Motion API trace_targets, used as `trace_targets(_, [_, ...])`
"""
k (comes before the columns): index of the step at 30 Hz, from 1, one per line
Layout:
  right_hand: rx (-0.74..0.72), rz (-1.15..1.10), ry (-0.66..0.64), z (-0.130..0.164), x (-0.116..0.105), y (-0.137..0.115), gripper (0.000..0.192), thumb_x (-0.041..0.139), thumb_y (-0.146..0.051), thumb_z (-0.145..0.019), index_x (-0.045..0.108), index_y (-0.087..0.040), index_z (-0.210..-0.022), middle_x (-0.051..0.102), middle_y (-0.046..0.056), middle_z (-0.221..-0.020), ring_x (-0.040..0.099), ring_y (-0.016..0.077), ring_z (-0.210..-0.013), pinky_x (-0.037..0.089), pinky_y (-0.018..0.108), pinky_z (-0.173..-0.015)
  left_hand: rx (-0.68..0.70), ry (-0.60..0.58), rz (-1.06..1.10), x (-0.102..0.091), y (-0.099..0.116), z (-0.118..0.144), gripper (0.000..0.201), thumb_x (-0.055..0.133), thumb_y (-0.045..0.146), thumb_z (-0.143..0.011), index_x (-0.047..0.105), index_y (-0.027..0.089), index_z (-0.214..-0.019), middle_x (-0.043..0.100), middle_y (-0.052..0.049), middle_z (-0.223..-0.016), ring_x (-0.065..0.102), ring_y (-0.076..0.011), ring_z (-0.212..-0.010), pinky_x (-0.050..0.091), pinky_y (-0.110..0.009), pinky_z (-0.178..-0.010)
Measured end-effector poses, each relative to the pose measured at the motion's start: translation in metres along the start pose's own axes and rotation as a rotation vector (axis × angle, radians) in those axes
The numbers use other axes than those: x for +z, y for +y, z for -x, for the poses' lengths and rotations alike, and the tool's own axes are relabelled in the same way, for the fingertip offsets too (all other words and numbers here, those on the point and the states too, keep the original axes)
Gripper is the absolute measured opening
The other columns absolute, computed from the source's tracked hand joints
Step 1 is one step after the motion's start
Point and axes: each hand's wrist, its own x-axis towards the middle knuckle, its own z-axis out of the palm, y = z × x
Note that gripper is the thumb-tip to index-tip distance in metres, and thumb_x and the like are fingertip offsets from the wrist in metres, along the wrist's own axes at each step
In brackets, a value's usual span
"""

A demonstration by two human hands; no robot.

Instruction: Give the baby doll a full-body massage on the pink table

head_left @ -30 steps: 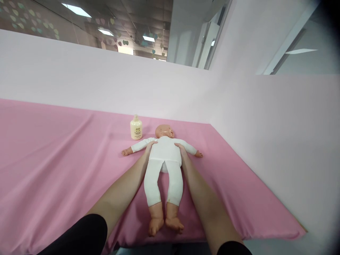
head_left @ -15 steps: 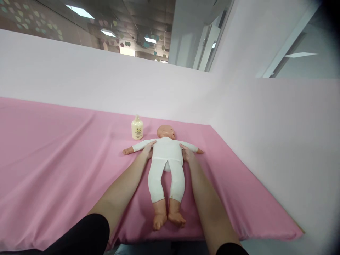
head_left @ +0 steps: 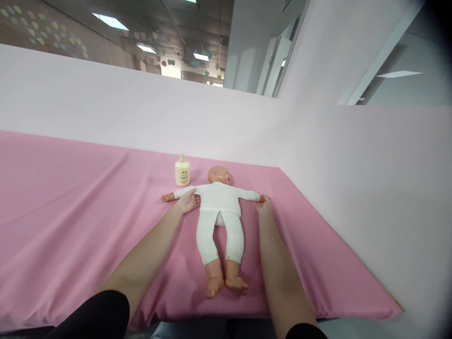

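Note:
A baby doll (head_left: 219, 197) in a white top and trousers lies on its back on the pink sheet. Its head is turned to the right, its arms are spread sideways and its bare feet point toward me. Beside the doll's arm on the left is my left hand (head_left: 189, 202), palm turned up, fingers extended toward the trunk and thumb near the sleeve. My right hand (head_left: 263, 203) has its fingers around the doll's hand (head_left: 262, 198) at the end of the other arm.
A cream pump bottle (head_left: 182, 172) stands behind the doll's outstretched arm on the left. The pink sheet (head_left: 88, 202) covers the table, which meets white walls (head_left: 141, 108) at the back and right. Windows are set above.
Both hands have left the sides of the doll's trunk and moved outward. The right one has reached the doll's hand; the left one has turned palm up along the arm.

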Motion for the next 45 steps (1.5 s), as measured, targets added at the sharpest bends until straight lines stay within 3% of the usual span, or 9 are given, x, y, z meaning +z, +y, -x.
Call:
trace_targets(4, [-0.09,0.107,0.317,0.001,0.001,0.003,0.037,0.053,-0.023,-0.088,0.046,-0.018,-0.125,0.045,0.011,-0.133,0.05,0.0224,-0.118,0.046,0.043,-0.096,0.131,0.006,-0.163,0.018,-0.022,0.013,0.037,0.064,0.034,-0.08,0.058,0.011,-0.108,0.067,-0.017,-0.106,0.056,-0.0286,-0.113,0.039,-0.037,-0.101])
trace_targets(9, [-0.28,0.243,0.356,0.011,0.016,0.002,0.061,0.042,-0.006,-0.074,0.037,-0.019,-0.133,0.033,0.007,-0.146,0.026,0.0162,-0.138,0.017,0.041,-0.117,0.247,0.004,-0.331,0.037,-0.042,0.025,0.039,0.073,0.029,-0.071,0.059,0.018,-0.106,0.068,-0.008,-0.106,0.058,-0.0277,-0.11,0.042,-0.039,-0.098])
trace_targets(14, [-0.495,0.379,-0.259,0.039,0.057,0.006,0.044,0.037,-0.017,-0.08,0.052,-0.014,-0.122,0.052,0.009,-0.132,0.044,0.0175,-0.126,0.029,0.039,-0.111,0.245,-0.016,-0.483,0.031,-0.041,0.02,0.044,0.071,0.033,-0.07,0.058,0.016,-0.109,0.068,-0.01,-0.108,0.063,-0.0265,-0.102,0.048,-0.037,-0.092])
trace_targets(19, [-0.664,0.843,-0.94,0.078,0.084,0.027,0.034,0.051,-0.029,-0.083,0.061,-0.023,-0.115,0.05,0.004,-0.137,0.033,0.0224,-0.136,0.017,0.044,-0.115,0.358,0.164,-1.219,0.022,-0.017,0.017,0.027,0.058,0.038,-0.076,0.064,0.014,-0.086,0.07,-0.011,-0.089,0.064,-0.0266,-0.089,0.048,-0.036,-0.083])
trace_targets(23, [-0.785,1.229,-1.064,0.089,0.084,0.033,0.04,0.04,-0.036,-0.092,0.05,-0.029,-0.13,0.039,0.002,-0.146,0.021,0.0252,-0.141,0.01,0.05,-0.114,0.425,0.248,-1.497,0.034,0.037,0.016,0.018,0.057,0.026,-0.074,0.059,0.016,-0.06,0.064,-0.007,-0.065,0.063,-0.0267,-0.077,0.046,-0.038,-0.08])
trace_targets(28, [-0.813,1.31,-1.064,0.088,0.084,0.029,0.042,0.035,-0.038,-0.094,0.047,-0.029,-0.133,0.036,0.001,-0.147,0.02,0.0243,-0.142,0.01,0.048,-0.114,0.723,0.463,-1.679,0.053,0.115,0.004,0.037,0.042,0.02,-0.088,0.05,0.006,-0.121,0.048,-0.017,-0.134,0.039,-0.0274,-0.127,0.026,-0.041,-0.107])
trace_targets(31, [-0.807,1.318,-1.065,0.087,0.084,0.029,0.042,0.035,-0.039,-0.094,0.046,-0.03,-0.133,0.036,0.001,-0.147,0.02,0.0237,-0.142,0.01,0.048,-0.114,0.7,0.554,-1.787,0.049,0.132,-0.009,0.044,0.045,0.018,-0.086,0.045,-0.004,-0.124,0.037,-0.026,-0.141,0.026,-0.0342,-0.134,0.018,-0.048,-0.11])
trace_targets(35, [-0.809,1.318,-1.062,0.089,0.083,0.03,0.042,0.035,-0.039,-0.094,0.046,-0.029,-0.133,0.036,0.001,-0.148,0.02,0.0238,-0.142,0.011,0.048,-0.114,0.677,0.595,-1.864,0.044,0.108,-0.029,0.051,0.047,0.019,-0.084,0.043,-0.003,-0.129,0.02,-0.026,-0.149,0.011,-0.036,-0.141,0.006,-0.054,-0.111])
trace_targets(45, [-0.946,1.392,-1.033,0.1,0.086,0.025,0.039,0.045,-0.031,-0.09,0.054,-0.016,-0.124,0.053,0.011,-0.132,0.037,0.0253,-0.128,0.021,0.043,-0.109,0.713,0.111,-1.995,0.112,0.013,-0.088,0.047,0.038,0.04,-0.091,0.044,0.022,-0.133,0.027,-0.011,-0.151,0.021,-0.0279,-0.139,0.018,-0.052,-0.11])
